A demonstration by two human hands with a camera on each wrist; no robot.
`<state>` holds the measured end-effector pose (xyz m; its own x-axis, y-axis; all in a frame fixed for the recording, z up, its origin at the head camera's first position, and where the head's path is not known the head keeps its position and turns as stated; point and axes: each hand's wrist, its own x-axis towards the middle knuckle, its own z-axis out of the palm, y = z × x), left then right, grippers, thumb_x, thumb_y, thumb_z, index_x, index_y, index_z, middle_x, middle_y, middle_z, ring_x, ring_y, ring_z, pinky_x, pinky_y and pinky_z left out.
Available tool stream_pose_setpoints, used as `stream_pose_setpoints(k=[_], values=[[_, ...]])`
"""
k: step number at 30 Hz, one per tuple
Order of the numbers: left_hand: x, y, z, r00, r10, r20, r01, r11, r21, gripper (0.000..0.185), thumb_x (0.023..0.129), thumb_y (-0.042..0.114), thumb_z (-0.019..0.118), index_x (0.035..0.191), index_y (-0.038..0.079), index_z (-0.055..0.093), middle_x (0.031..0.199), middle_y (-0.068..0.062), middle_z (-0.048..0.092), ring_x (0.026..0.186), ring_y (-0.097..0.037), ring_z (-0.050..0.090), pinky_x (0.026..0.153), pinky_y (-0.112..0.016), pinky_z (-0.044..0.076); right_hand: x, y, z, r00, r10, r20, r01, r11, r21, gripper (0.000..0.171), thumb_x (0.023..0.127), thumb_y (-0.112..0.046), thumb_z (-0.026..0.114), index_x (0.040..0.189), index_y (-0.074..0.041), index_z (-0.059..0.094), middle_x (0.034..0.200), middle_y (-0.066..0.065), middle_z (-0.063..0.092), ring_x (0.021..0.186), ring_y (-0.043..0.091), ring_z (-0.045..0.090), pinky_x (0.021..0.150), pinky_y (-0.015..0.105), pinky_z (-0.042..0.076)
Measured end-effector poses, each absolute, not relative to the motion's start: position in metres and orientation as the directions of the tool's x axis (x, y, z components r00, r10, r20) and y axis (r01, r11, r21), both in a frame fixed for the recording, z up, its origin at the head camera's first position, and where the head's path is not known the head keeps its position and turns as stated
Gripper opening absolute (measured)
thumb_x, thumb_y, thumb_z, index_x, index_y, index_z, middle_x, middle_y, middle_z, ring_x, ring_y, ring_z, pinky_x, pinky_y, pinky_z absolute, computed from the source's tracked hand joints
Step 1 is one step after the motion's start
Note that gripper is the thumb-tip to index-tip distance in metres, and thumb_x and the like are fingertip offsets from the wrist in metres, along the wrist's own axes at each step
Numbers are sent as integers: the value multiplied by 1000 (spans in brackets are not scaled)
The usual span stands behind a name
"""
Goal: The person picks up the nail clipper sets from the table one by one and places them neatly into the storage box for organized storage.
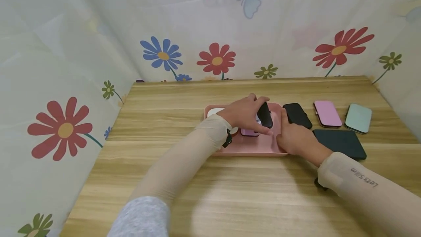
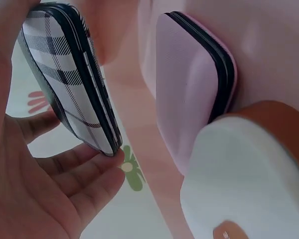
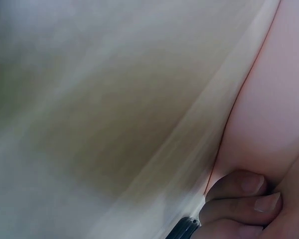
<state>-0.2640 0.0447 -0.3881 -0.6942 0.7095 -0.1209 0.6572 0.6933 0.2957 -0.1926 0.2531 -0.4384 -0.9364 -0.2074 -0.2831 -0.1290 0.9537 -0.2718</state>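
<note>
My left hand (image 1: 245,112) holds a black-and-white plaid case (image 2: 65,74) on edge over the pink tray (image 1: 253,149), thumb and fingers spread around it. A dark face (image 1: 265,115) shows on the right side of what it holds. Inside the tray a lilac case (image 2: 189,84) with a black rim leans on edge, next to a white case (image 2: 239,169) with a brown side. The left arm partly covers these in the head view. My right hand (image 1: 297,138) grips the tray's right end, its fingers (image 3: 239,209) curled at the rim.
Right of the tray lie a black case (image 1: 297,115), a pink case (image 1: 327,113), a mint case (image 1: 358,118) and a larger dark flat case (image 1: 340,144). All rest on the wooden table (image 1: 158,120). Behind it hangs a flower-print sheet (image 1: 184,17).
</note>
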Motion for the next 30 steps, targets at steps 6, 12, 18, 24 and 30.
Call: stream_pose_setpoints(k=[6, 12, 18, 24, 30], values=[[-267, 52, -390, -676, 722, -146, 667, 685, 294, 117, 67, 86, 64, 160, 31, 20, 132, -6, 46, 102, -11, 54, 92, -26, 49, -192, 253, -439, -941, -231, -246, -159, 947, -281, 91, 94, -21, 44, 153, 7, -19, 51, 2, 51, 38, 14, 38, 39, 26, 24], [-265, 62, -389, -650, 743, -159, 687, 664, 296, 119, 68, 84, 66, 161, 32, 14, 135, -7, 45, 106, -11, 53, 93, -26, 48, -192, 255, -439, -940, -250, -230, -192, 950, -247, 91, 97, -24, 43, 152, 6, -24, 52, 3, 53, 39, 16, 44, 39, 29, 28], [-264, 72, -392, -656, 734, -175, 700, 679, 223, 118, 68, 85, 64, 161, 33, 14, 138, -5, 44, 114, -11, 51, 94, -29, 49, -190, 261, -441, -929, -306, -210, -225, 914, -338, 103, 96, -24, 49, 147, -5, -38, 53, 2, 53, 39, 14, 44, 41, 27, 28], [-267, 81, -403, -663, 717, -214, 701, 696, 157, 119, 68, 87, 62, 161, 31, 14, 137, -4, 44, 113, -12, 52, 91, -31, 50, -191, 265, -443, -924, -318, -210, -221, 896, -385, 111, 92, -27, 55, 148, -5, -38, 54, 2, 53, 40, 14, 45, 43, 28, 28], [-270, 87, -409, -662, 713, -231, 700, 699, 148, 113, 70, 84, 63, 159, 31, 19, 135, -4, 45, 110, -12, 52, 89, -29, 50, -193, 264, -443, -924, -298, -239, -189, 900, -392, 112, 90, -26, 57, 148, -5, -37, 53, 1, 53, 40, 12, 42, 42, 27, 25]])
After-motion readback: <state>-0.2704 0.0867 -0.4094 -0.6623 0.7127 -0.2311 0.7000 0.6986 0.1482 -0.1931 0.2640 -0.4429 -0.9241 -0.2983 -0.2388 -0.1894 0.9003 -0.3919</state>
